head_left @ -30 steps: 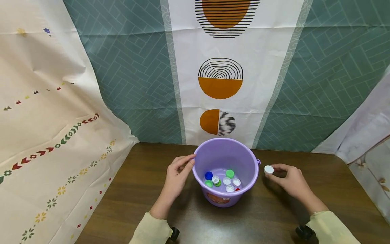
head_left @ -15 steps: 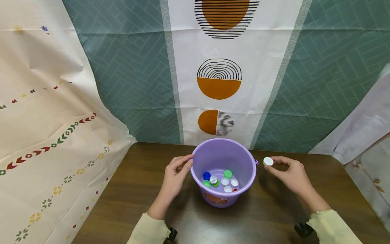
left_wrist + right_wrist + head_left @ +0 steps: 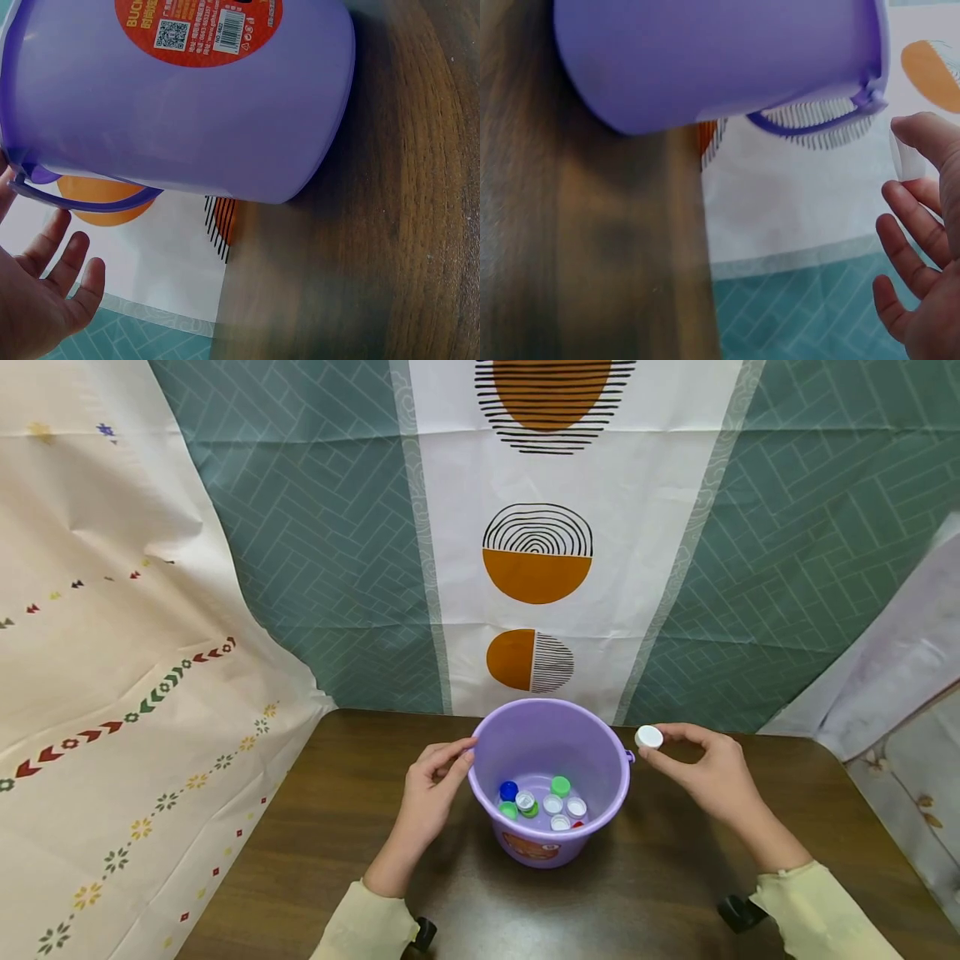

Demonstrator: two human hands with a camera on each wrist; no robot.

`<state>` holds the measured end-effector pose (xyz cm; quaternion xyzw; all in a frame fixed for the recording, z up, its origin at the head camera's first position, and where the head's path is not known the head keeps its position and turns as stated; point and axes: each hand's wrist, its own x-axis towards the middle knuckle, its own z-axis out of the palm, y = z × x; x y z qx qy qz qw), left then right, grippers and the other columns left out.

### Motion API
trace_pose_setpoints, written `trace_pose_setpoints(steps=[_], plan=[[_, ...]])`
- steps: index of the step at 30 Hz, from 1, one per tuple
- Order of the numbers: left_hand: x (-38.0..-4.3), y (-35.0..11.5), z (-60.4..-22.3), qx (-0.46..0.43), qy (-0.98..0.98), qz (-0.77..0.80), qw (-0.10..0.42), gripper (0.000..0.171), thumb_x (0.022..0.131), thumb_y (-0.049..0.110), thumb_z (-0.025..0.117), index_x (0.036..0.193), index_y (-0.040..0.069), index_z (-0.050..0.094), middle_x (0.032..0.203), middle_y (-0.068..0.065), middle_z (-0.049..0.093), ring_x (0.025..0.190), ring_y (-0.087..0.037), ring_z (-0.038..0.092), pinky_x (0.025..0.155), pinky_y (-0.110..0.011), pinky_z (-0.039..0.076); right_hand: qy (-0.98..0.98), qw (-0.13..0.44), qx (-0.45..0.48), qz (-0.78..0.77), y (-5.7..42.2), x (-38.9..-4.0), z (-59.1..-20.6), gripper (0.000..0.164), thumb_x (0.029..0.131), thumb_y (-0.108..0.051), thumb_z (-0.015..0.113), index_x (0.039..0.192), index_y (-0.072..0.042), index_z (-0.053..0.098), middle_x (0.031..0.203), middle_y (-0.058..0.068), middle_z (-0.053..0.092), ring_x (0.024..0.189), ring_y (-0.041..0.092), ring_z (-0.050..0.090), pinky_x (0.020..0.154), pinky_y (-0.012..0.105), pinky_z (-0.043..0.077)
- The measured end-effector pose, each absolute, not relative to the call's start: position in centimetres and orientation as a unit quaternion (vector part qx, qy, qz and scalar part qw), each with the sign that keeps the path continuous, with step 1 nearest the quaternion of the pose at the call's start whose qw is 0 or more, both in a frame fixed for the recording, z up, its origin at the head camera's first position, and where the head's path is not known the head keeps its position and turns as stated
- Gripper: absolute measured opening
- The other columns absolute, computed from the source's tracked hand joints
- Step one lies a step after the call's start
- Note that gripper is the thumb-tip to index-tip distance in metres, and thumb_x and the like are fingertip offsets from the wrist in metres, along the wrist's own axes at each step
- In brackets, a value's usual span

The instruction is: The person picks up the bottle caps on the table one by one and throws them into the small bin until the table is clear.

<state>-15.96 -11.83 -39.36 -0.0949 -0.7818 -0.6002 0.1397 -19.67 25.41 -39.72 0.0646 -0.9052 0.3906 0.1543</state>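
Note:
A purple bucket (image 3: 551,727) stands upright on the wooden table, with several blue, green, white and red bottle caps (image 3: 552,805) on its floor. My left hand (image 3: 429,797) pinches the bucket's left rim between thumb and forefinger. In the left wrist view its other fingers (image 3: 90,285) hang loosely below the purple handle (image 3: 97,204). Right of the bucket, my right hand (image 3: 712,772) pinches a white bottle cap (image 3: 648,737) between thumb and fingers, raised near rim height. The right wrist view shows that cap (image 3: 907,157) mostly behind the thumb, with the remaining fingers spread.
The brown wooden table (image 3: 315,860) runs under everything. A patterned green and white cloth (image 3: 352,568) hangs behind it. A cream cloth (image 3: 150,693) drapes on the left, and a pale cloth (image 3: 900,693) on the right. An orange label (image 3: 202,30) is on the bucket's front.
My right hand has raised the white bottle cap and brought it slightly left, nearer the bucket's rim. The left hand stays at the rim. The view has shifted slightly.

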Motion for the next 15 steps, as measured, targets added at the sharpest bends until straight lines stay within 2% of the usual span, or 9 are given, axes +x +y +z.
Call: trace_pose_setpoints(steps=[15], plan=[[-15.9,-11.9,-39.4,-0.095,-0.784,-0.598,0.138,0.026,0.090,0.021,0.063,0.114,0.012,0.068,0.107,-0.006,0.064,0.101,-0.016,0.055,0.073,-0.025,0.047,-0.893,0.131,0.100,0.420,22.0,-19.4,-36.7,0.035,0.071,-0.047,0.077,0.102,-0.035,0.066,0.094,-0.016,0.068,0.093,0.006,0.058,0.075,0.016,0.043]])
